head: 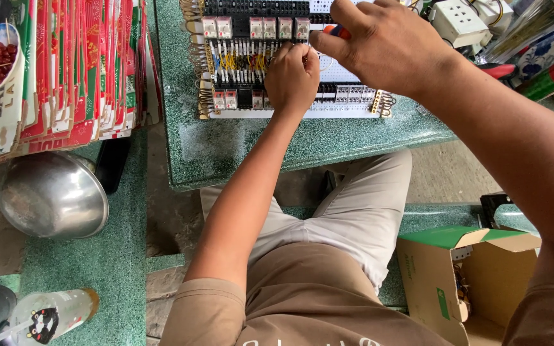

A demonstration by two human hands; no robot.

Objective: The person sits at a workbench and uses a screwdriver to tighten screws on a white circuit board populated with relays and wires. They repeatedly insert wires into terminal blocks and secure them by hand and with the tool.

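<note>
A white wiring panel [354, 109] with relays, terminal blocks and yellow and white wires lies on the green speckled table [238, 154]. My left hand [292, 78] rests on the middle of the panel, its fingers pinched on a thin wire near the terminal row. My right hand [383, 45] hovers over the panel's upper right, closed around a screwdriver with a red and blue handle [336, 30], its tip hidden by the hand.
A stack of red and green flat cartons [78, 70] leans at left. Below it sit a metal bowl [52, 195] and a plastic cup [49, 314]. An open cardboard box [463, 282] stands at lower right. A white socket block [460, 20] and cans crowd the top right.
</note>
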